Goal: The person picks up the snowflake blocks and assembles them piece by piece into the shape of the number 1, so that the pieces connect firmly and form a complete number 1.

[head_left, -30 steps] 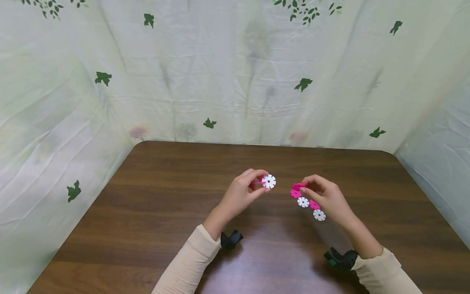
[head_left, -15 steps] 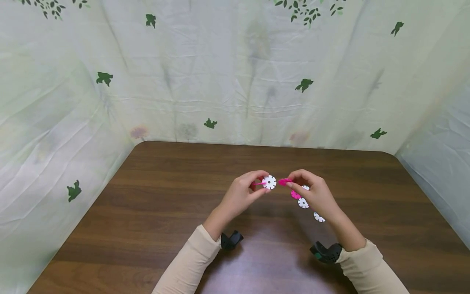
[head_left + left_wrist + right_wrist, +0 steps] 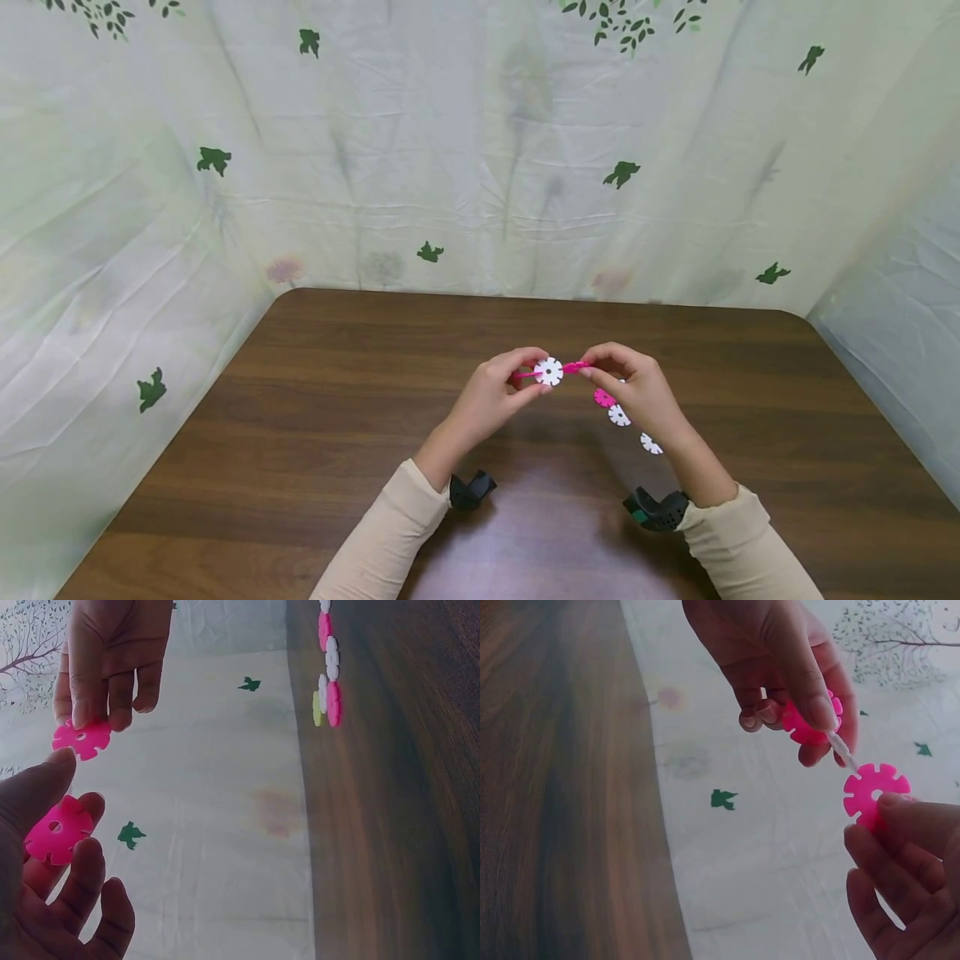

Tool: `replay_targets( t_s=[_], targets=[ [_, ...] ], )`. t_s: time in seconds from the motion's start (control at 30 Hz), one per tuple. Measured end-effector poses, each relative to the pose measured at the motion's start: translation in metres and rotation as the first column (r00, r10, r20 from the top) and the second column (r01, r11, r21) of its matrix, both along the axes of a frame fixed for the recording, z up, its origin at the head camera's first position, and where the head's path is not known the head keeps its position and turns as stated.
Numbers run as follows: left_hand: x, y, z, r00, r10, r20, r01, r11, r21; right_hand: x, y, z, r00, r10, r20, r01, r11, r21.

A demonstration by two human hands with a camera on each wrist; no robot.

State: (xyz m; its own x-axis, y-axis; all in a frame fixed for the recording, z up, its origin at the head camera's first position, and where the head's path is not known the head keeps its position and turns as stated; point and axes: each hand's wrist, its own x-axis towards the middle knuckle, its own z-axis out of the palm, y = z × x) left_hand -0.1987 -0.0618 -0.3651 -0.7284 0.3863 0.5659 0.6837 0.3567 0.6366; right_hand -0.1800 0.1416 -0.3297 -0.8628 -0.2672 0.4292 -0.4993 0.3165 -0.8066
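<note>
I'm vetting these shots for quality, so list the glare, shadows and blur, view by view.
Head: pale glare on the tabletop, soft shadows beside both sleeves; left wrist: the left hand looks dusky against the brighter patterned cloth; right wrist: tabletop grain looks smeared, while the notches of the pink disc in the right hand read clearly.

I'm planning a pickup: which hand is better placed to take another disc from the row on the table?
Probably the right hand, once free: the row of discs lies nearer to it than to the left hand. Both pinch pink discs.
</note>
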Motion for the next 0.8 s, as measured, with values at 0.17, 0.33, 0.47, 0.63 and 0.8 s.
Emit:
replay_targets(
  t_s=[0.17, 0.33, 0.47, 0.63, 0.8],
  targets=[
    [0.0001, 0.0003, -0.0007, 1.000, -0.027, 0.016, 0.027, 1.000, 0.011, -0.0014, -0.0006, -0.0010, 0.999, 0.032, -0.013, -0.033, 0.999, -0.043],
    [0.0011, 0.0010, -0.0019, 0.995, -0.084, 0.058, 0.083, 0.996, 0.022, -0.0035, -0.0017, -0.0023, 0.998, 0.060, -0.011, -0.061, 0.995, -0.085],
    [0.0025, 0.0031, -0.0026, 0.982, -0.152, 0.112, 0.147, 0.988, 0.049, -0.0039, -0.0030, -0.0024, 0.996, 0.083, -0.018, -0.085, 0.991, -0.104],
    [0.0043, 0.0046, -0.0014, 0.975, -0.166, 0.150, 0.156, 0.985, 0.073, -0.0037, -0.0045, -0.0036, 0.995, 0.098, -0.032, -0.101, 0.988, -0.117],
    [0.0054, 0.0048, -0.0007, 0.968, -0.170, 0.186, 0.161, 0.985, 0.062, -0.0043, -0.0060, -0.0051, 0.992, 0.112, -0.049, -0.117, 0.986, -0.118]
  ],
)
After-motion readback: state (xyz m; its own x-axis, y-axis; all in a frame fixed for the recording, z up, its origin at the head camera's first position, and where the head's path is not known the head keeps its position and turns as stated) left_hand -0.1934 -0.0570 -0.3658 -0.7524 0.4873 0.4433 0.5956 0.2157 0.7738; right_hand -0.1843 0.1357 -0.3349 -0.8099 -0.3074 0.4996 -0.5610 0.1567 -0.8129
